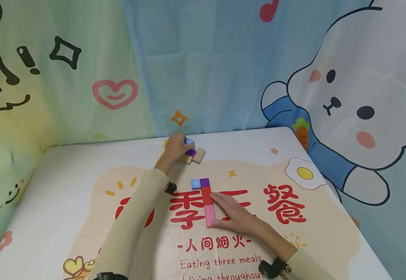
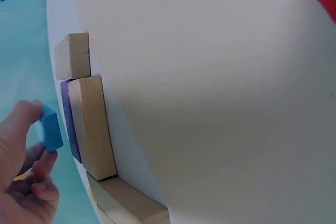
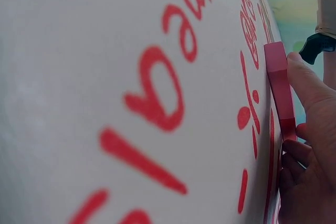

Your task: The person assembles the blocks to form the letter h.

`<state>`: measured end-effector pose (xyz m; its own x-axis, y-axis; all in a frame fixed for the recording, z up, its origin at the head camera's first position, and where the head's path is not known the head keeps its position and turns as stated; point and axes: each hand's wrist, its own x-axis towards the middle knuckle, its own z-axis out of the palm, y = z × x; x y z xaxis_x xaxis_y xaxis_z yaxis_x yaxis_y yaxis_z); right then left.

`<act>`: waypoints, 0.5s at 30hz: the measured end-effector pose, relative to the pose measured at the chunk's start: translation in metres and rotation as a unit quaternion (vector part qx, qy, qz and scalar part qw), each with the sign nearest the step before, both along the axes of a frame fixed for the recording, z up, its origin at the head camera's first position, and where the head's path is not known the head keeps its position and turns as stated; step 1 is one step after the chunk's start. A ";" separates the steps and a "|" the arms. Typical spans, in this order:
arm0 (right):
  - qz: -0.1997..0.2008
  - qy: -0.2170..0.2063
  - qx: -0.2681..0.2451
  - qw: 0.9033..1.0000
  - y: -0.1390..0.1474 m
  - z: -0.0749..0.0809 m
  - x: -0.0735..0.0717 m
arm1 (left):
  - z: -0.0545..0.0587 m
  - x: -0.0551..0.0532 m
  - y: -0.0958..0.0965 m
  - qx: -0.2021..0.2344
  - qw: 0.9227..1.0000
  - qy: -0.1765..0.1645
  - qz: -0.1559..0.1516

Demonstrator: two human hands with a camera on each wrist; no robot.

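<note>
At the back of the table my left hand [image 1: 176, 148] pinches a blue block [image 2: 50, 128] between thumb and fingers, lifted above a small group of blocks. That group has a purple block [image 1: 190, 153] and plain wooden blocks [image 1: 199, 156]. Nearer the middle lies a joined shape: a light blue block [image 1: 195, 184] marked 4, a purple block [image 1: 205, 182], a red block [image 1: 206, 195] and a pink block [image 1: 210, 216]. My right hand [image 1: 236, 214] rests along the shape's right side, index finger by the red block and thumb by the pink one.
Red lettering and cartoon prints cover the tablecloth [image 1: 252, 245]. A printed curtain [image 1: 203, 77] hangs right behind the table's back edge, close to the block group. Something yellow [image 1: 165, 143] shows partly behind the left hand.
</note>
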<state>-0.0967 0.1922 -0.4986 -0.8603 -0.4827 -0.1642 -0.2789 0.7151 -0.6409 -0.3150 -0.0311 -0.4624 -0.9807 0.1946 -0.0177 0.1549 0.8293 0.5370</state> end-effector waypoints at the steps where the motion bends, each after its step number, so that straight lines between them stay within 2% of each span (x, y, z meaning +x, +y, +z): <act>1: 0.000 0.000 0.000 1.000 0.000 0.000 0.000 | 0.000 -0.001 0.000 -0.003 1.000 0.003 -0.002; 5: 0.002 -0.001 -0.003 1.000 0.000 0.001 -0.001 | 0.000 -0.002 0.000 -0.014 1.000 0.012 -0.010; 15: -0.002 -0.002 -0.004 1.000 0.000 0.000 -0.001 | -0.001 -0.003 -0.003 -0.021 1.000 -0.006 -0.013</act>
<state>-0.0975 0.1923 -0.4985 -0.8613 -0.4814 -0.1628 -0.2748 0.7107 -0.6477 -0.3180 -0.0344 -0.4634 -0.9752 0.2182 -0.0380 0.1699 0.8469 0.5039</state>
